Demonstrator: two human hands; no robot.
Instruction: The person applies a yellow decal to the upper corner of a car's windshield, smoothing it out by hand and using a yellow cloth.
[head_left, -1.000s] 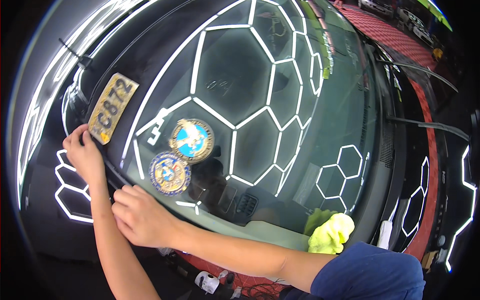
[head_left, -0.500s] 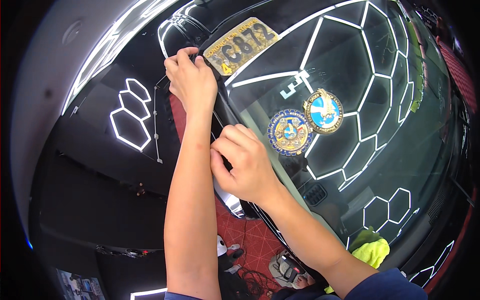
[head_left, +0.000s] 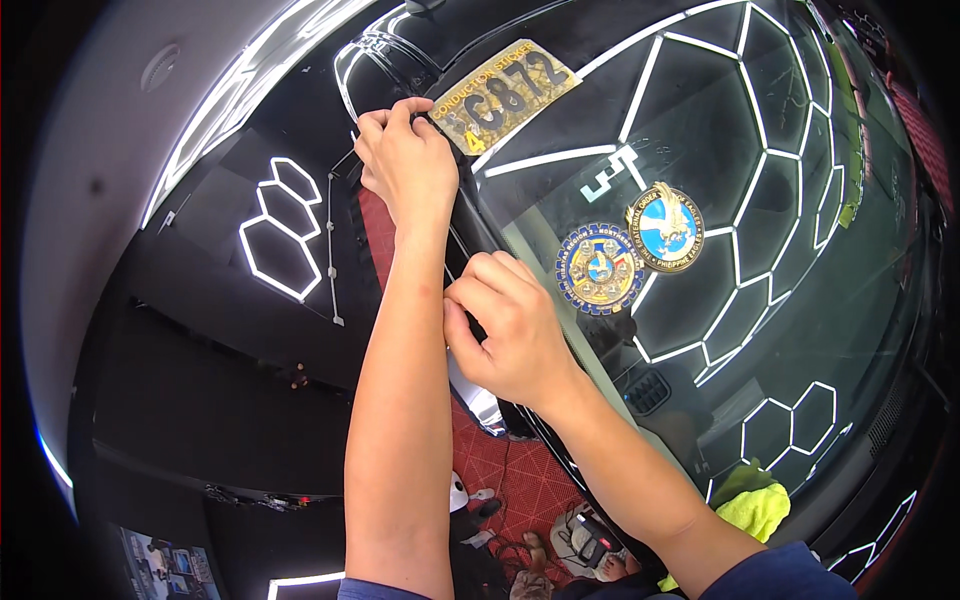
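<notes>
Left hand (head_left: 408, 168) curls at the left end of the yellow plate (head_left: 507, 97), right hand (head_left: 508, 328) curls nearer (whether either grips, I cannot tell). Light pressure seems best.

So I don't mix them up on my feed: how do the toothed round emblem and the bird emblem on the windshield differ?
Rim: the toothed emblem has a notched blue edge; the bird emblem has a smoother dark rim, with its bird poking past the top.
Middle: the toothed one is mostly gold, the bird one mostly bright blue.
Place: the toothed one sits nearer the right hand than the bird one.
Shared: both are roundish, with gold details.
</notes>
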